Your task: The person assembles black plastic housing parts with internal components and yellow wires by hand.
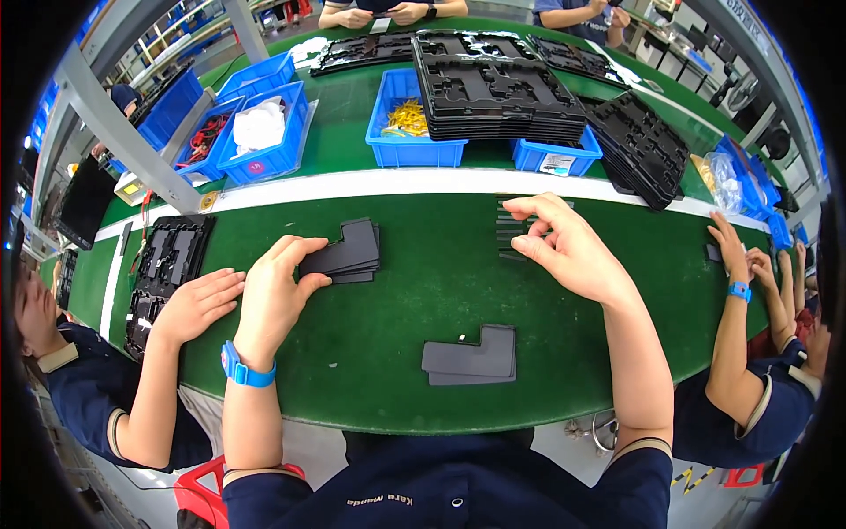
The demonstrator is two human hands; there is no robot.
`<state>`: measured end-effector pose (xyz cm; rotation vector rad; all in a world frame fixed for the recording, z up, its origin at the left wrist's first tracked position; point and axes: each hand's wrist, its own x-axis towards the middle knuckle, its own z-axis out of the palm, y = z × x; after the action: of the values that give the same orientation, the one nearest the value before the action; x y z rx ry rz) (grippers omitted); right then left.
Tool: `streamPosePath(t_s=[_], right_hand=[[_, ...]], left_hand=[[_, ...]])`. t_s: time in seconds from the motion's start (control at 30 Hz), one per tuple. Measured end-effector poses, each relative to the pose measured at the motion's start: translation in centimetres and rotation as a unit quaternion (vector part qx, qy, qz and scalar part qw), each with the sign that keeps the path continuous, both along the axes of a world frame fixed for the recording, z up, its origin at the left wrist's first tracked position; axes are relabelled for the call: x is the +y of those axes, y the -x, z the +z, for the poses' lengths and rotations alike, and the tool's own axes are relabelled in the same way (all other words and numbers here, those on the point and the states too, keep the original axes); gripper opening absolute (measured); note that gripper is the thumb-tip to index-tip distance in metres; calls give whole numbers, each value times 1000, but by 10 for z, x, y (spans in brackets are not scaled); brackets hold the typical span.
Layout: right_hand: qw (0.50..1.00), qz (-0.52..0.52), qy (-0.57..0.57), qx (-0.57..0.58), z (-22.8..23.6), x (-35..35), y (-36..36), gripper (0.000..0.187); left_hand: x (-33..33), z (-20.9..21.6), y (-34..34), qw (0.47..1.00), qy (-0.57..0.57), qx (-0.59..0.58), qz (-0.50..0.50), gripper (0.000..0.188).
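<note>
Toward the left of the table, my left hand [280,280] has its thumb and fingers around the left end of a fanned stack of dark grey L-shaped sheets [354,251]. Whether it grips one sheet or several is hidden. My right hand [568,251] hovers to the right with its thumb and forefinger apart and nothing visible between them. Just beside its fingertips lies a row of thin dark strips [508,234], partly covered by the hand. Closer to me rests a smaller pile of L-shaped sheets [471,357], with a tiny white bit at its inner corner.
Beyond the white band stand blue bins [419,154], one with yellow pieces, and tall stacks of black trays [493,84]. A co-worker's hand [198,304] lies near my left wrist, beside black trays [172,256]. Other co-workers sit at right and across the table.
</note>
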<state>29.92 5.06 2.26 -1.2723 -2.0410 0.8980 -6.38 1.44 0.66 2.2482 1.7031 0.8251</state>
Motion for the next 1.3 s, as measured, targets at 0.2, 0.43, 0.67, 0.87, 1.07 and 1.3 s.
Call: streamPosePath(t_s=[0.2,0.43,0.67,0.87,1.07,1.3], right_hand=[[1000,-15,-12,-3,2,5,-9,39],[997,-56,-40,-39,-1,9,-28,25],[977,8,12,-211,-8,8,-11,18],[972,-29,31,-230,-12,5,5,15],[973,-18,-11,-228,-27,3,4,14],[986,-22,-98,-132,-22,0,4,16]], left_hand=[[1,-4,1,997,-24,74,-17,59],[0,-12,10,986,-25,165,24,65],[0,-23,54,939,0,248,237,62],[-8,-3,30,924,-142,287,209,61],[-23,14,-82,955,-9,59,-289,62],[-43,15,-102,924,47,107,-363,72]])
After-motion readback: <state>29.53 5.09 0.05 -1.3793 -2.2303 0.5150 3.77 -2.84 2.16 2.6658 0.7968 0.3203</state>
